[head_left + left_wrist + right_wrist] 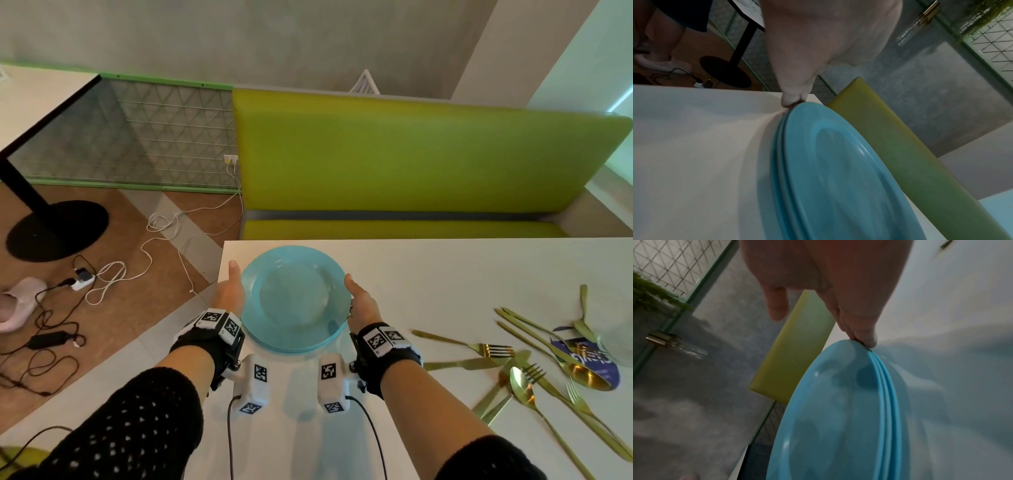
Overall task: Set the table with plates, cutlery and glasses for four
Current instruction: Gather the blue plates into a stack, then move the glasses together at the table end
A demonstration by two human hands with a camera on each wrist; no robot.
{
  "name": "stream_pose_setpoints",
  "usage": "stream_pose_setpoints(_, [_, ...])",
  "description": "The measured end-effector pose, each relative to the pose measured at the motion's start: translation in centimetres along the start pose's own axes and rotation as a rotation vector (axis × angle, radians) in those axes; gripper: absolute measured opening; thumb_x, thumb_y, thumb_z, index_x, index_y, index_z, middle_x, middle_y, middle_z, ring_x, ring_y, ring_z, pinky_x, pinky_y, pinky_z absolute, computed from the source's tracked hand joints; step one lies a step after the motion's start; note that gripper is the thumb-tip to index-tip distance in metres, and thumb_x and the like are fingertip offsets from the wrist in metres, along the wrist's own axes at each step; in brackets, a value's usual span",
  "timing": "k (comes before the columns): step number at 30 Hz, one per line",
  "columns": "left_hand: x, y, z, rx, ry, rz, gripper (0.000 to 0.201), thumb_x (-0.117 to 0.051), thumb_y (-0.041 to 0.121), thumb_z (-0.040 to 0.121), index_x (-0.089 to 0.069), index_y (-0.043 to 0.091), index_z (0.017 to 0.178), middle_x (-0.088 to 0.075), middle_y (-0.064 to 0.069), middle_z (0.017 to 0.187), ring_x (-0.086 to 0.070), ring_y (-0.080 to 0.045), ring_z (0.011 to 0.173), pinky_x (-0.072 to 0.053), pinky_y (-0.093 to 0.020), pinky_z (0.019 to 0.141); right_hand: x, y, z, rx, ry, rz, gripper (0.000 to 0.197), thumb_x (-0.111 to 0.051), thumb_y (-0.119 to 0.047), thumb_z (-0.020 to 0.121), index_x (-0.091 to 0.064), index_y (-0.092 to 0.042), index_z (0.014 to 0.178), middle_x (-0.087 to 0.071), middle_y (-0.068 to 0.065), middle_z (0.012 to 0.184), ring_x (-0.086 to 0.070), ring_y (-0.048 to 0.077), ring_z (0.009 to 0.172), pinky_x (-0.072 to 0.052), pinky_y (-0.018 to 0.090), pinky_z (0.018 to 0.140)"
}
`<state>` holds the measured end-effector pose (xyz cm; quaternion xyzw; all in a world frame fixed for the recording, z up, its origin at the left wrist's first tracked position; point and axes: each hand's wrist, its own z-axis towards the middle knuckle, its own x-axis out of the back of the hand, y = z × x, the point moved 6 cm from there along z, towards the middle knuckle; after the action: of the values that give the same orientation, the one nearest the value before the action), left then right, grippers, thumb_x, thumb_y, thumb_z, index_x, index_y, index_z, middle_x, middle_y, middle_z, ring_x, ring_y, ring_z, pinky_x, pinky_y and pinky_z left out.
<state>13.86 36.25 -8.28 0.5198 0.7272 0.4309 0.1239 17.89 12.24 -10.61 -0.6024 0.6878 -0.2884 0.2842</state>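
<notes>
Black knit sleeves (130,425), marker-tagged black wristbands (212,329).

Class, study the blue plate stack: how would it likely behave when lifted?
The blue plate stack looks rigid, so it probably won't sag between the left hand and right hand. Its glossy rims may slip. Loosely nested plates could shift if tilted.

Both forearms reach in from lower frame, converging toward centre. Left hand (230,291) at centre-left, palm turned inward, thumb extended toward top of frame. Right hand (363,301) just right of centre, mirrored, fingertips (867,339) curled down and pinching. Black straps with white marker blocks on both wrists. Dark knit sleeves at bottom edge.
</notes>
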Motion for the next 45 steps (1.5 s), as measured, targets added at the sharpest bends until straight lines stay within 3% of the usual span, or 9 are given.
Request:
stream_pose_setpoints(7, [-1.0, 2.1, -0.7, -0.111, 0.181, 0.178, 0.07, -0.027, 0.05, 0.098, -0.041, -0.007, 0.135, -0.044, -0.028, 0.14, -0.042, -0.041, 0.129, -0.032, -0.043, 0.106, 3.4, -3.0, -3.5, 0.004, 0.023, -0.08, 0.072, -0.057, -0.048, 0.088, -0.034, -0.006, 0.141, -0.039, 0.016, 0.144, -0.036, 0.03, 0.135, -0.029, 0.041, 0.111])
stream_pose_setpoints(14, [-8.6, 5.2, -5.2, -0.335, 0.124, 0.23, 0.048, -0.047, 0.027, 0.096, -0.043, -0.004, 0.133, -0.047, -0.027, 0.136, -0.04, -0.041, 0.129, -0.031, -0.042, 0.105, 12.8, -5.7, -7.9, 0.034, 0.14, -0.182, 0.057, -0.055, -0.039, 0.092, -0.045, -0.001, 0.134, -0.054, 0.02, 0.129, -0.054, 0.031, 0.117, -0.044, 0.044, 0.104])
stream_pose_setpoints(17, [-13.5, 6.1, -7.9, -0.411, 0.034, 0.258, 0.044, -0.051, 0.022, 0.094, -0.045, -0.001, 0.132, -0.049, -0.024, 0.136, -0.042, -0.039, 0.129, -0.032, -0.04, 0.105, 17.9, -5.8, -9.6, 0.025, 0.176, -0.184, 0.042, -0.052, -0.026, 0.096, -0.051, 0.002, 0.127, -0.06, 0.019, 0.107, -0.056, 0.023, 0.077, -0.042, 0.044, 0.102])
stream_pose_setpoints(21, [-21.3, 7.1, -12.4, -0.503, -0.123, 0.307, 0.041, -0.051, 0.018, 0.093, -0.046, 0.002, 0.13, -0.053, -0.019, 0.135, -0.046, -0.035, 0.127, -0.034, -0.037, 0.105, 26.3, -5.5, -10.6, 0.035, 0.219, -0.208, 0.032, -0.043, -0.014, 0.099, -0.049, -0.001, 0.128, -0.049, 0.027, 0.134, -0.058, 0.028, 0.091, -0.047, 0.037, 0.087])
stream_pose_setpoints(24, [-27.6, 6.9, -16.8, -0.541, -0.265, 0.354, 0.043, -0.054, 0.019, 0.092, -0.045, 0.004, 0.131, -0.054, -0.016, 0.135, -0.049, -0.031, 0.126, -0.036, -0.034, 0.104, 34.2, -5.3, -10.5, 0.024, 0.367, -0.15, 0.014, -0.049, -0.015, 0.096, -0.061, -0.006, 0.094, -0.061, 0.011, 0.09, -0.053, 0.016, 0.066, -0.045, 0.026, 0.059])
stream_pose_setpoints(26, [-32.1, 6.6, -19.7, -0.551, -0.379, 0.39, 0.047, -0.059, 0.02, 0.09, -0.043, 0.006, 0.132, -0.055, -0.014, 0.134, -0.051, -0.029, 0.124, -0.039, -0.031, 0.101, 39.5, -5.3, -10.1, 0.012, 0.463, -0.11, 0.019, -0.051, -0.013, 0.093, -0.056, -0.01, 0.075, -0.058, 0.007, 0.075, -0.054, 0.017, 0.062, -0.044, 0.027, 0.055])
stream_pose_setpoints(33, [-48.1, 4.8, -26.8, -0.591, -0.659, 0.628, 0.073, -0.073, 0.028, 0.079, -0.033, 0.013, 0.138, -0.047, -0.009, 0.14, -0.05, -0.024, 0.124, -0.044, -0.031, 0.101, 54.7, -7.0, -9.5, 0.085, 0.652, -0.099, 0.016, -0.052, -0.015, 0.095, -0.057, -0.013, 0.08, -0.059, 0.004, 0.074, -0.053, 0.018, 0.062, -0.045, 0.029, 0.058])
stream_pose_setpoints(41, [-58.8, 1.1, -28.9, -0.675, -0.684, 0.901, 0.105, -0.083, 0.042, 0.062, -0.025, 0.015, 0.145, -0.035, -0.011, 0.14, -0.034, -0.026, 0.132, -0.04, -0.037, 0.105, 63.0, -7.4, -7.3, 0.087, 0.757, -0.294, 0.016, -0.053, -0.016, 0.09, -0.066, -0.013, 0.081, -0.066, 0.011, 0.082, -0.062, 0.03, 0.077, -0.053, 0.044, 0.082])
stream_pose_setpoints(45, [-61.4, 0.6, -28.8, -0.722, -0.637, 0.858, 0.11, -0.084, 0.045, 0.058, -0.025, 0.015, 0.146, -0.036, -0.012, 0.142, -0.027, -0.027, 0.137, -0.032, -0.036, 0.109, 64.6, -7.1, -5.6, 0.095, 0.762, -0.395, 0.023, -0.056, -0.022, 0.088, -0.067, -0.014, 0.106, -0.07, 0.01, 0.106, -0.065, 0.03, 0.1, -0.051, 0.045, 0.093])
